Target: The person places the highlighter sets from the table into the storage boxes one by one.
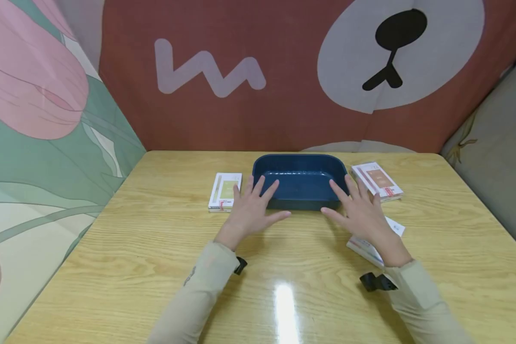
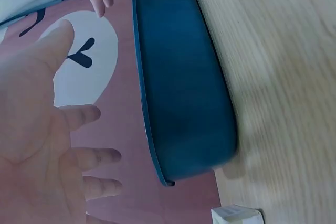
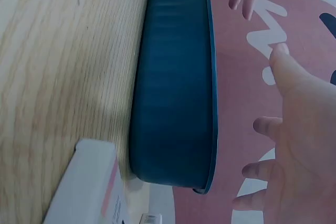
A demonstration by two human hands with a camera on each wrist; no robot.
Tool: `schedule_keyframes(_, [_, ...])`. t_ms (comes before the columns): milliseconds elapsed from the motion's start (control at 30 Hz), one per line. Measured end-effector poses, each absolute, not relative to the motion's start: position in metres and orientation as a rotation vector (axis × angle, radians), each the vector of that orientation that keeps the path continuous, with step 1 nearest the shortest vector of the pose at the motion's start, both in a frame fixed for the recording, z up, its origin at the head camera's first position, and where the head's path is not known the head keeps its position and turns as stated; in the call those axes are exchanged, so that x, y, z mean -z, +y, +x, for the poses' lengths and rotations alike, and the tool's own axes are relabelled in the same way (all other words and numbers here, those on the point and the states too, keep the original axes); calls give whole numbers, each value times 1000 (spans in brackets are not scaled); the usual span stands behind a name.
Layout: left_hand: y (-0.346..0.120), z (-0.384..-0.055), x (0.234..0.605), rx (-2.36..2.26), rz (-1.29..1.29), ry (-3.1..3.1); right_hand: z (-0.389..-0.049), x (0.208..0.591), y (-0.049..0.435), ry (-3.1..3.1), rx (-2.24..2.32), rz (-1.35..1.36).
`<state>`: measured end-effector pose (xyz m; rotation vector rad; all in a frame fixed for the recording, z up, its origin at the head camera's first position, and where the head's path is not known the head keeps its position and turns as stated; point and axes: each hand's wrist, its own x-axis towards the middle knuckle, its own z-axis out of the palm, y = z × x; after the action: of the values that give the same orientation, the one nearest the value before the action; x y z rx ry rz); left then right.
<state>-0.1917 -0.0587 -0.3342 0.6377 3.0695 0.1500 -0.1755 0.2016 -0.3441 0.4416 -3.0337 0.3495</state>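
Note:
A dark blue rectangular basin (image 1: 301,204) stands on the wooden table. Over its near left corner is my left hand (image 1: 250,212), fingers spread and holding nothing. My right hand (image 1: 363,215) hovers by the near right corner, its fingers likewise spread. Both wrist views show the basin's outer wall (image 2: 184,82) apart from the palms. Left of the basin lies a white book-like block (image 1: 217,191) with a green panel, partly behind the left fingers. Another block (image 1: 376,177) with a reddish-brown panel is at the right. Beneath the right hand lies a third white block (image 1: 365,249), partly hidden.
The yellowish wooden table (image 1: 155,253) meets a reddish-brown printed backdrop (image 1: 284,119) behind the basin. A printed floral panel (image 1: 47,157) borders the left side, and a greyish panel (image 1: 494,153) the right. Black wrist mounts (image 1: 376,282) protrude below the sleeves.

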Motion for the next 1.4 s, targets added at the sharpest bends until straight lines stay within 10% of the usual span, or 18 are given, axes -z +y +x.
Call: schedule_keyframes(1400, [-116, -205, 343, -515, 547, 3339, -231, 378, 268, -2623, -1531, 303])
